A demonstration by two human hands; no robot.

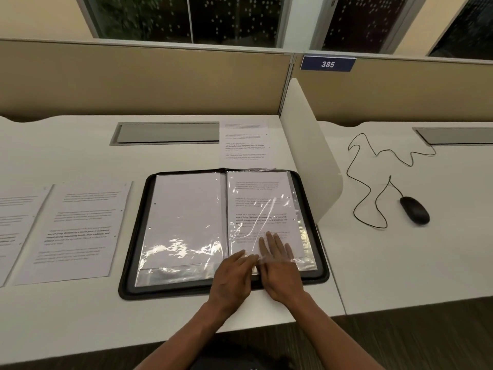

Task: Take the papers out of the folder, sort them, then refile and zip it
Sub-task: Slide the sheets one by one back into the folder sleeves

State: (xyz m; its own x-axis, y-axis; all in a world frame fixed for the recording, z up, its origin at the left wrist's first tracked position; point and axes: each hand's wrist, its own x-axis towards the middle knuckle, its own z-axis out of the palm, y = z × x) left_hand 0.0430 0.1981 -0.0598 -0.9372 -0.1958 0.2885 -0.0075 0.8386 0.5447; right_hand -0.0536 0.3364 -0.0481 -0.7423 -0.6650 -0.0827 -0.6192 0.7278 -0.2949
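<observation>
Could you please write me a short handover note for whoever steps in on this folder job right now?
Left hand: fingers rest at the bottom edge of the right-hand plastic sleeve, seemingly pinching it.
Right hand: fingers straight, flat on the same sleeve, over the printed sheet inside.
Folder: open flat on the desk, unzipped. The left sleeve holds a sheet showing its blank side.
Loose papers: two sheets left of the folder, one sheet behind it.
Done: papers out and spread; refiling appears begun.
Left: file the three loose sheets, close, zip.
</observation>
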